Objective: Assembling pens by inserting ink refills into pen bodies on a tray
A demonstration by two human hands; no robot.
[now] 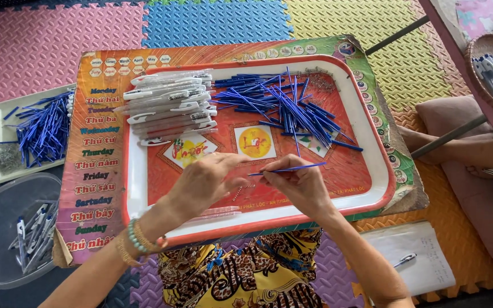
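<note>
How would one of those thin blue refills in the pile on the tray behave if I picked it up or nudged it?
The blue refills are long, thin and round, so one would probably feel very light and roll if nudged, though the tray has a raised rim that should stop it. The one held between the right hand and left hand looks straight, so likely fairly stiff yet a little bendy.

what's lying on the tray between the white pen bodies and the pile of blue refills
Nothing: in the head view a bare red strip of tray separates the white pen bodies from the blue refills.
</note>
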